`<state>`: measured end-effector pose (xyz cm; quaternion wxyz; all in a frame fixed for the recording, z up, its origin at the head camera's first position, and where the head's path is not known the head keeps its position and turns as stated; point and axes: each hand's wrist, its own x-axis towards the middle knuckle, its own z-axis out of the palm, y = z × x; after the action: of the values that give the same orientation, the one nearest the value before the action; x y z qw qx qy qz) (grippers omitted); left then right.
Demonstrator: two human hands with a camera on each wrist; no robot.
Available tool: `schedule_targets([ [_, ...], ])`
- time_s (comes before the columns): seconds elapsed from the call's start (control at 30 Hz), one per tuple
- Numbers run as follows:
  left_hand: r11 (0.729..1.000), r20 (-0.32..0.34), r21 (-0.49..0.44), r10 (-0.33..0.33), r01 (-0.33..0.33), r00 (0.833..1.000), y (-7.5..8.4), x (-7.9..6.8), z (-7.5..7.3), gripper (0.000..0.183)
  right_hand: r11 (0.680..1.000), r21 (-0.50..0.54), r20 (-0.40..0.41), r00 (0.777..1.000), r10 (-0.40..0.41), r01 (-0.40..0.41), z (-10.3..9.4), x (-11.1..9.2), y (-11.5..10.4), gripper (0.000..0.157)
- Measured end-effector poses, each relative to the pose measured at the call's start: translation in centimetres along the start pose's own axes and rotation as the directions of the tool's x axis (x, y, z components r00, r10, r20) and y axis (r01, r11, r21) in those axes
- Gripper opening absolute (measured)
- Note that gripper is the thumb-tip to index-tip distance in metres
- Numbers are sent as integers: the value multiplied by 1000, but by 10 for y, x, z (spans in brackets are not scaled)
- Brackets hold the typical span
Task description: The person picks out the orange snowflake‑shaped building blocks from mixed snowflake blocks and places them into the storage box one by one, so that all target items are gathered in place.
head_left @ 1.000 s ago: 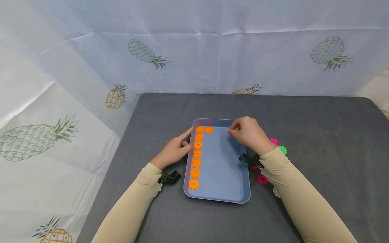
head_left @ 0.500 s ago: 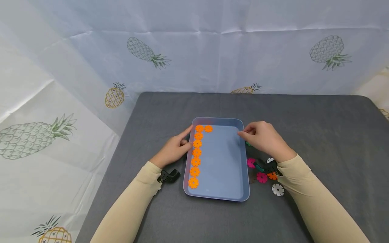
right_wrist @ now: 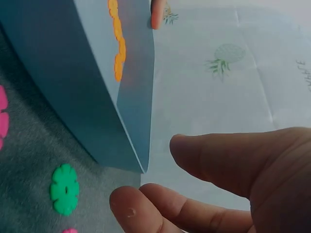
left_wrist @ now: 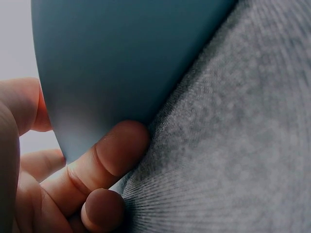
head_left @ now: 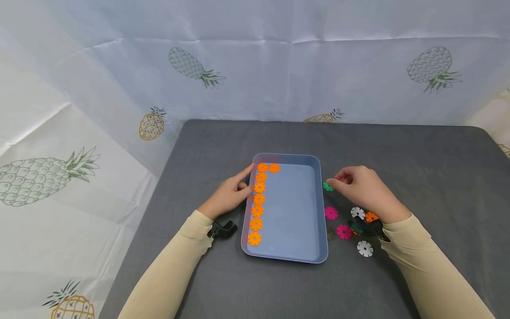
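Note:
A blue-grey tray (head_left: 295, 208) lies on the grey table. Inside it, several orange flower-shaped discs (head_left: 258, 199) form a column along the left wall, with another orange disc (head_left: 274, 168) beside the topmost one. My left hand (head_left: 228, 195) holds the tray's left side; the left wrist view shows curled fingers (left_wrist: 121, 148) against the outer wall and others at the rim. Right of the tray, my right hand (head_left: 360, 188) hovers near a green disc (head_left: 328, 186). In the right wrist view its thumb (right_wrist: 209, 153) and fingers are apart, with nothing between them.
Loose flower discs lie right of the tray: pink ones (head_left: 331, 213), white ones (head_left: 365, 249), a brown one (head_left: 331, 233) and orange ones (head_left: 371, 217) partly under the right wrist. A pineapple-print cloth (head_left: 255, 79) hangs behind the table.
My right hand has moved from over the tray to the right, past its rim, down to the loose discs, and its fingers have parted. My left hand has stayed at the tray's left side.

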<state>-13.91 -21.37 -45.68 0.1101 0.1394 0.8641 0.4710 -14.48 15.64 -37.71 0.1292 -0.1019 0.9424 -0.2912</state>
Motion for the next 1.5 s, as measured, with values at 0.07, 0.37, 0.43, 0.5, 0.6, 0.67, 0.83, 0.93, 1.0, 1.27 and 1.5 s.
schedule_targets([
  [0.07,1000,5,3,1,-1,1000,0,1,1,73,1000,-9,8,1000,4,-4,-1,-4,3,38],
  [0.37,1000,-8,-9,6,-6,1000,1,0,-2,72,1000,-17,55,998,12,-11,-6,-19,18,27],
  [0.43,1000,-11,-3,2,-2,1000,1,0,-2,72,1000,-16,63,998,20,-19,-6,-22,22,25],
  [0.5,1000,-11,1,0,0,1000,1,0,-3,73,1000,-18,72,997,22,-21,-6,-25,27,23],
  [0.6,1000,-12,7,0,0,1000,1,0,-2,73,1000,-23,89,996,23,-21,-5,-29,35,20],
  [0.67,1000,-12,6,0,0,1000,1,1,-2,73,999,-34,91,996,19,-16,-5,-32,40,17],
  [0.83,1000,-10,0,-3,3,1000,1,0,-2,73,998,-66,73,997,16,-12,-5,-39,52,14],
  [0.93,1000,-6,-3,-7,7,1000,1,0,-2,73,997,-80,72,997,23,-18,-7,-45,58,14],
  [1.0,1000,-1,-5,-10,10,1000,2,0,-1,73,996,-91,71,997,27,-21,-7,-49,62,15],
  [1.27,1000,0,-7,-9,9,1000,2,0,-1,73,989,-147,30,999,32,-27,-6,-60,77,20],
  [1.5,1000,1,-11,-7,7,1000,2,0,0,72,986,-164,25,999,44,-39,-5,-64,85,48],
])
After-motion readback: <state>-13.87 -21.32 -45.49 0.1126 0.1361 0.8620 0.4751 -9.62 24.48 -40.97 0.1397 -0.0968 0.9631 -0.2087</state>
